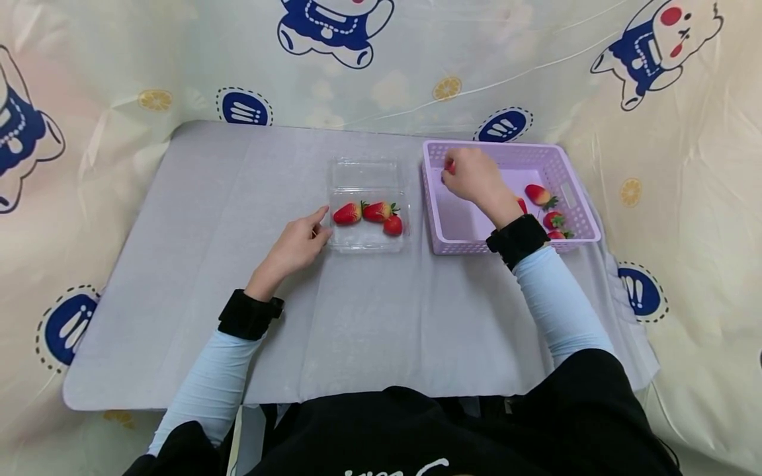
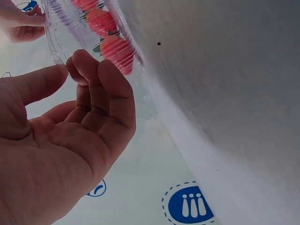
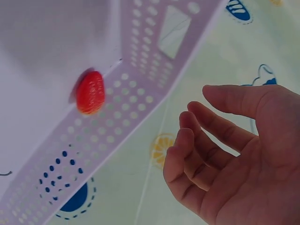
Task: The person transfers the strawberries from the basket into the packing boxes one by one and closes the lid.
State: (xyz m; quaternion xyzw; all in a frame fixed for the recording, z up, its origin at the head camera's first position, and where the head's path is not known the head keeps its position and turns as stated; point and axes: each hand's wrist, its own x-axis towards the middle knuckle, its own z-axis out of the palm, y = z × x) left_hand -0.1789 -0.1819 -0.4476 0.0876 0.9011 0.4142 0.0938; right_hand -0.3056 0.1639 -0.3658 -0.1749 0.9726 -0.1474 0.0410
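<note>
The right hand (image 1: 474,177), fingers loosely apart and empty, hides part of a strawberry (image 1: 450,166) in the basket (image 1: 571,198), while the left hand (image 1: 296,246), fingers lightly curled, seems to touch the clear box (image 1: 369,243).

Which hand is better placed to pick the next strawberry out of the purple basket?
The right hand: it hovers open inside the purple basket, near a strawberry in its far corner. The left hand rests at the clear clamshell box, away from the basket.

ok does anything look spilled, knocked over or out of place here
Nothing stands out. Three strawberries lie inside the clear clamshell box, the others inside the purple basket; none lie loose on the table. Both containers sit flat, with the left hand at the box and the right hand over the basket.
</note>
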